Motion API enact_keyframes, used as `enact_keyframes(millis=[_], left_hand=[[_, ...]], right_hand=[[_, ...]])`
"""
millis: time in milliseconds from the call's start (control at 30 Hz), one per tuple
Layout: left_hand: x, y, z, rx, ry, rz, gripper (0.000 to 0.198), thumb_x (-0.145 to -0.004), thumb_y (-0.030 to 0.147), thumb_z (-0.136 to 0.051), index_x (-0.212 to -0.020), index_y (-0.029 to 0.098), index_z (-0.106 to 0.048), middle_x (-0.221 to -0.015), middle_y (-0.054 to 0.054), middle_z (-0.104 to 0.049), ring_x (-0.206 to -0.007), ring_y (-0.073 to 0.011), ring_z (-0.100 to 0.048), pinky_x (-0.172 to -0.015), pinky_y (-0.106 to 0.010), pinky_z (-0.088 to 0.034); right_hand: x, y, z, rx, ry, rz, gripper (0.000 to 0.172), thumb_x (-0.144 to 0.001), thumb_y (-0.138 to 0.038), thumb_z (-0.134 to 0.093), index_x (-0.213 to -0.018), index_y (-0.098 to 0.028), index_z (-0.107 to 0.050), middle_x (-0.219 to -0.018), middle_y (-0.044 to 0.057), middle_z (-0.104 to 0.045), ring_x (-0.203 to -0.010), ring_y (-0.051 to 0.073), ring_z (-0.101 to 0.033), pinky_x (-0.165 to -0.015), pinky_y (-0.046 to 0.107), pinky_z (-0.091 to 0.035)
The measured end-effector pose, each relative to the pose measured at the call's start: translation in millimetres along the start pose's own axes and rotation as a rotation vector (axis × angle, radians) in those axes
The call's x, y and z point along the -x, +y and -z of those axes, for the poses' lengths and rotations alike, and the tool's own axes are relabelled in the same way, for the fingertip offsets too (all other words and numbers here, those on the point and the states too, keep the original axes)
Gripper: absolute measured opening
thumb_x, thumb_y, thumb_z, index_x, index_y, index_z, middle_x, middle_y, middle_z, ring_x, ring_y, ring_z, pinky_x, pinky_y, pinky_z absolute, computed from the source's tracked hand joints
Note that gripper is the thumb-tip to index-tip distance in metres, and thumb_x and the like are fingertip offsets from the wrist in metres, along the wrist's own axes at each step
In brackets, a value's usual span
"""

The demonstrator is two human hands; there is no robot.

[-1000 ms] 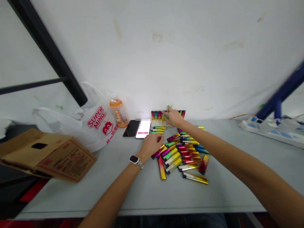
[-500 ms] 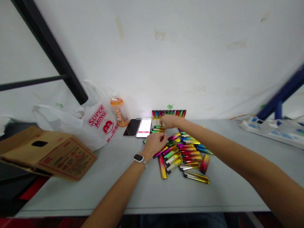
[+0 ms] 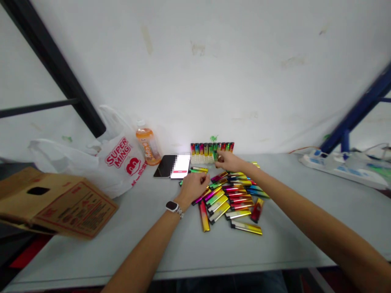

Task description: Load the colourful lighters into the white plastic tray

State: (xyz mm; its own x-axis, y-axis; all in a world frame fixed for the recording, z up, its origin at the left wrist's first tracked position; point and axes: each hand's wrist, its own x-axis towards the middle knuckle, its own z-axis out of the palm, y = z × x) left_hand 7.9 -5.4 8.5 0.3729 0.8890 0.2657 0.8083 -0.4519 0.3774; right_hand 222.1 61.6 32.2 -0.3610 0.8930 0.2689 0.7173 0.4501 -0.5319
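Observation:
My right hand (image 3: 227, 161) pinches a green lighter (image 3: 215, 156) upright at the front of a pale rack (image 3: 198, 159). A row of shiny coloured lighters (image 3: 201, 149) stands in that rack against the wall. My left hand (image 3: 194, 186), with a watch on its wrist, rests at the left edge of a loose pile of lighters (image 3: 240, 199). Its fingers are curled in; whatever they hold, if anything, is hidden. One yellow-green lighter (image 3: 199, 169) lies between the left hand and the rack. A red-yellow lighter (image 3: 204, 215) lies nearest to the left wrist.
A tablet or phone with a lit screen (image 3: 181, 167) lies left of the rack. Behind it stands an orange drink bottle (image 3: 148, 146). A white plastic bag (image 3: 119, 162) and a cardboard box (image 3: 73, 207) occupy the left side. A power strip (image 3: 342, 169) lies far right.
My right hand has moved right along the rack, and the green lighter in its fingers now shows. My left hand stays at the pile's edge. The whole view has shifted slightly.

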Motion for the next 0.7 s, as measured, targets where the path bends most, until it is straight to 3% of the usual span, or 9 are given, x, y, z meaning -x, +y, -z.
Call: enact_keyframes(millis=[133,200,267,367,467,700], left_hand=[[-1,3,-0.3,-0.008,0.001,-0.016,0.045,-0.096,0.043,-0.038,-0.068,0.020,-0.064,-0.063,-0.003,-0.063,-0.058,-0.0150,-0.053,-0.056,-0.027,-0.024],[-3,5,-0.7,-0.021,0.003,-0.025,0.046,-0.096,0.044,-0.038,-0.067,0.019,-0.064,-0.062,-0.003,-0.063,-0.058,-0.0149,-0.053,-0.056,-0.027,-0.025],[-8,8,-1.0,-0.044,-0.007,-0.046,0.046,-0.096,0.044,-0.037,-0.068,0.020,-0.065,-0.063,-0.003,-0.063,-0.058,-0.0153,-0.053,-0.057,-0.028,-0.026],[-18,15,-2.0,-0.109,-0.063,-0.082,0.044,-0.095,0.043,-0.039,-0.071,0.019,-0.067,-0.065,-0.005,-0.065,-0.060,-0.0171,-0.056,-0.059,-0.028,-0.028],[-28,22,-4.2,-0.168,-0.107,-0.109,0.043,-0.094,0.043,-0.041,-0.072,0.018,-0.069,-0.069,-0.007,-0.067,-0.063,-0.0187,-0.058,-0.060,-0.029,-0.030],[-25,30,-5.0,-0.182,-0.082,-0.078,0.046,-0.096,0.046,-0.038,-0.073,0.018,-0.067,-0.070,-0.007,-0.068,-0.064,-0.0190,-0.060,-0.058,-0.029,-0.029]], right_hand=[[36,-10,-1,-0.393,0.280,-0.156,0.028,-0.088,-0.043,-0.049,-0.072,-0.020,-0.052,-0.058,-0.003,-0.053,-0.056,0.014,-0.052,-0.053,0.025,-0.040],[48,-18,-2,-0.656,0.332,-0.225,0.034,-0.088,-0.050,-0.049,-0.073,-0.020,-0.051,-0.062,-0.002,-0.055,-0.057,0.014,-0.054,-0.056,0.027,-0.044],[55,-26,-2,-0.914,0.295,-0.254,0.033,-0.085,-0.053,-0.052,-0.081,-0.020,-0.052,-0.065,-0.002,-0.057,-0.054,0.014,-0.054,-0.054,0.027,-0.046],[61,-36,-1,-1.165,0.265,-0.295,0.038,-0.083,-0.060,-0.051,-0.089,-0.023,-0.051,-0.053,-0.009,-0.042,-0.039,0.009,-0.034,-0.040,0.021,-0.032],[65,-41,-1,-1.285,0.209,-0.373,0.050,-0.082,-0.072,-0.041,-0.077,-0.023,-0.048,-0.046,-0.011,-0.024,-0.037,0.007,-0.015,-0.036,0.019,-0.014],[71,-42,-10,-1.412,0.199,-0.480,0.057,-0.082,-0.070,-0.043,-0.053,-0.021,-0.036,-0.040,-0.010,-0.017,-0.035,0.005,-0.009,-0.035,0.019,-0.005]])
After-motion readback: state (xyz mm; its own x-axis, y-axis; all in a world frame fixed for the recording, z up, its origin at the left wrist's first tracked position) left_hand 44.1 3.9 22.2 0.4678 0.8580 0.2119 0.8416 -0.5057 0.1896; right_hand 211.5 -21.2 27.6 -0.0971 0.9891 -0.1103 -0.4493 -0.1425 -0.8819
